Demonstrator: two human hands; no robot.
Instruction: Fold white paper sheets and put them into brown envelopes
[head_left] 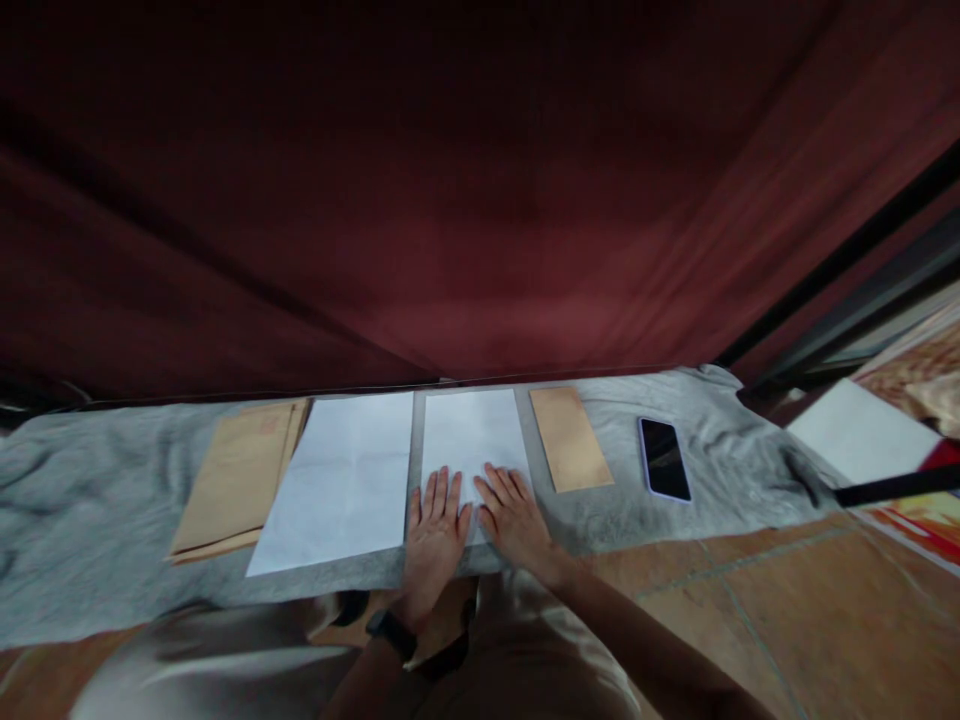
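Here you've got the left hand (436, 525) and right hand (514, 515) laid flat, palms down, fingers stretched and a little spread, gripping nothing, both resting on the near part of the sheet (471, 430), which lies on the grey cloth (90, 490) between the other sheet (349, 480) and the brown slip (570, 440). Over on the brown stack (236, 480) there's a faint reddish mark (270, 425), too blurred to read, and your hands hide much of the sheet's near end. Its long axis runs straight away from you, far edge toward the red backdrop (480, 250).
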